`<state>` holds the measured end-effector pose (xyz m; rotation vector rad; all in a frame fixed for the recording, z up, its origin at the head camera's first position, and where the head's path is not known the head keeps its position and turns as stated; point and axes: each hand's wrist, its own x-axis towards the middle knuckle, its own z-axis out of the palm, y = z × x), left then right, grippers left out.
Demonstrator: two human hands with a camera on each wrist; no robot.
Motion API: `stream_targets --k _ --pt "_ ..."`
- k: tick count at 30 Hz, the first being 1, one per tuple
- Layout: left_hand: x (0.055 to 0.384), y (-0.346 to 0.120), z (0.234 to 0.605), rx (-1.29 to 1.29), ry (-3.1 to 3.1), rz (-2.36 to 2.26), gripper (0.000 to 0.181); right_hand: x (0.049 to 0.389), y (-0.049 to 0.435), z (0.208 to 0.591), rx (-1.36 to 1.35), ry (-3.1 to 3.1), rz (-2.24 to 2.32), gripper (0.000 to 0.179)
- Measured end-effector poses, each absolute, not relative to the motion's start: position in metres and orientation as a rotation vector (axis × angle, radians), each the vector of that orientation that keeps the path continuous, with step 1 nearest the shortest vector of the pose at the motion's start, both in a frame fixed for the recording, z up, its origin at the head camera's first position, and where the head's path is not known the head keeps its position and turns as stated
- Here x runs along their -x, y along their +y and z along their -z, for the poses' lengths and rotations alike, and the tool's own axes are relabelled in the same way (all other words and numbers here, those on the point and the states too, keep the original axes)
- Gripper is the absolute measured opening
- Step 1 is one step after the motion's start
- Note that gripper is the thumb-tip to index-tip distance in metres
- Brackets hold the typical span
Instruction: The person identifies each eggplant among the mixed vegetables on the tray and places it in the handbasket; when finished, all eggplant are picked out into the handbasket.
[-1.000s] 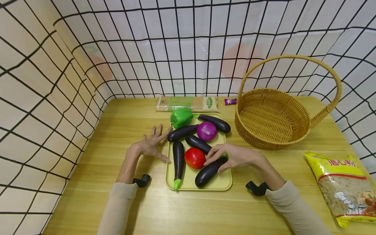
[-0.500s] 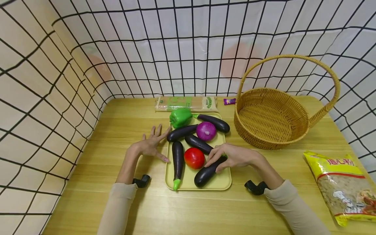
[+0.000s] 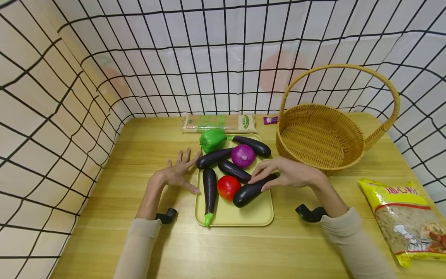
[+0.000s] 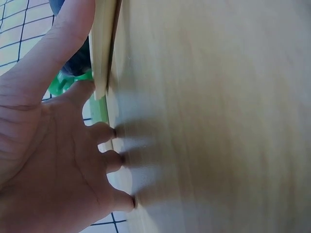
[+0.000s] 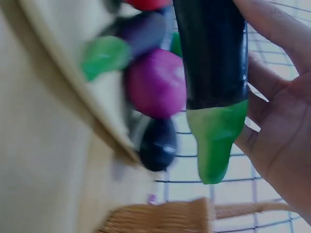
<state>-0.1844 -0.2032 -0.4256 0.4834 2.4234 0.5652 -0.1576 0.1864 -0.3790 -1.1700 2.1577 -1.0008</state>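
Observation:
My right hand (image 3: 290, 172) grips a dark eggplant (image 3: 251, 193) between thumb and fingers, over the right side of the yellow tray (image 3: 240, 221). In the right wrist view this eggplant (image 5: 214, 63) hangs with its green stem end downward, raised above the tray. My left hand (image 3: 177, 172) is spread beside the tray's left edge; in the left wrist view its fingertips (image 4: 127, 201) meet the tabletop. On the tray lie a red tomato (image 3: 228, 187), a purple onion (image 3: 243, 155), a green bell pepper (image 3: 212, 140) and several other eggplants, one of them (image 3: 210, 190) at the left.
A wicker basket (image 3: 285, 149) with a tall handle stands at the back right. Behind the tray lies a noodle packet (image 3: 218, 123), with a small purple wrapper (image 3: 270, 120) beside it. A yellow pasta bag (image 3: 404, 221) lies at the right. Black wire mesh (image 3: 226, 71) rises behind the table.
My right hand has closed round the front eggplant and lifted it up off the tray, moving slightly back and right. The left hand has stayed in place.

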Motion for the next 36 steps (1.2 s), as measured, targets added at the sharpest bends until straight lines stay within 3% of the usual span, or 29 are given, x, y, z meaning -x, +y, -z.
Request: stream_targets --k 17,24,36 --pt "0.182 -0.207 0.426 -0.481 2.415 -0.591 0.134 0.205 0.258 0.290 0.886 2.692 0.987 0.034" --pt "0.183 -0.206 0.426 -0.477 2.409 -0.588 0.134 0.229 0.289 0.289 0.592 2.770 0.878 0.038" --pt "0.183 -0.205 0.426 -0.487 2.424 -0.561 0.135 0.257 0.331 0.317 0.354 2.723 0.806 0.048"
